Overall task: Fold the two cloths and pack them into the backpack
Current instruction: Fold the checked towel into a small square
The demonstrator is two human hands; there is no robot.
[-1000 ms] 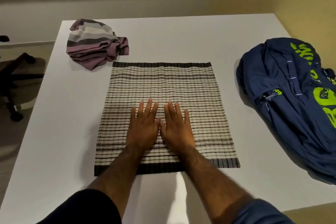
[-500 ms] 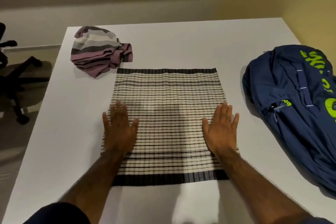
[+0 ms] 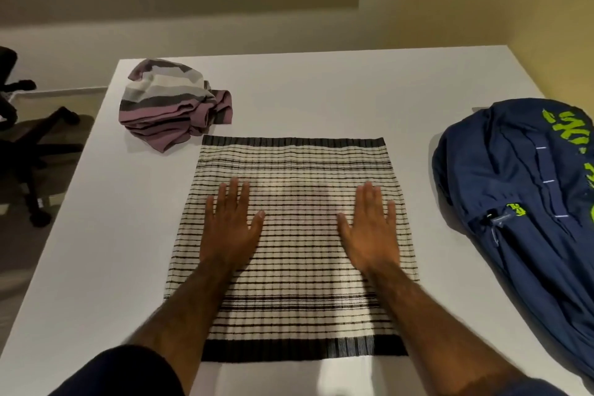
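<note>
From the head view, the striped cloth lay flat on the table, its long axis running away from the person. The left hand and right hand pressed it, palms flat, grasping nothing. The bundled cloth sat far-left, the backpack right.

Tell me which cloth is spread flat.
The black-and-cream striped cloth under both hands lies flat; the purple-and-grey cloth sits bunched at the table's far left.

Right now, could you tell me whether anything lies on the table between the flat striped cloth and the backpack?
Nothing visible does: only bare white table separates the flat striped cloth from the backpack.
</note>
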